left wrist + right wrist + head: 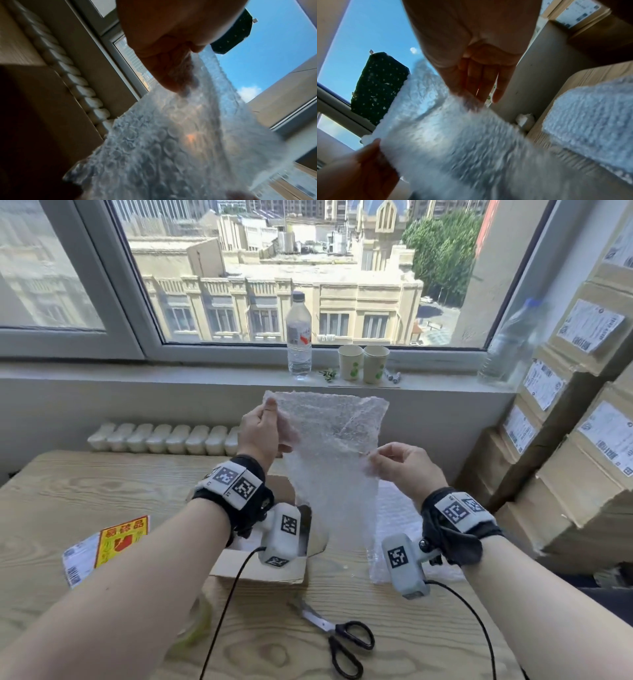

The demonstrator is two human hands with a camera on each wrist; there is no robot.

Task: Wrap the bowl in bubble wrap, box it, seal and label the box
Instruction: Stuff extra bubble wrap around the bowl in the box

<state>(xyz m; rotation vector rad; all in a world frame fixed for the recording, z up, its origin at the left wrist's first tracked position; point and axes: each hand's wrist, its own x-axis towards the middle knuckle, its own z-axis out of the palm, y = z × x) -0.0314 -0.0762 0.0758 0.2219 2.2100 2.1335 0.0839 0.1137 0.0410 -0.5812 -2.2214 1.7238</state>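
I hold a clear sheet of bubble wrap [329, 446] upright in the air above the table. My left hand [274, 414] pinches its top left corner between thumb and fingers. My right hand [375, 462] pinches its right edge, lower down. In the left wrist view the sheet [171, 142] hangs from the left hand [171, 75]. In the right wrist view the right hand [471, 97] pinches the blurred sheet [453, 142]. An open cardboard box [257, 571] sits below my left wrist. A pale curved rim [318, 541] beside it may be the bowl, mostly hidden.
More bubble wrap [394, 525] lies on the wooden table [85, 481] at the right. Black-handled scissors [342, 638], a tape roll [197, 621] and printed labels [106, 546] lie near me. A water bottle [299, 337] and two paper cups [363, 362] stand on the sill. Stacked cartons [575, 440] stand at right.
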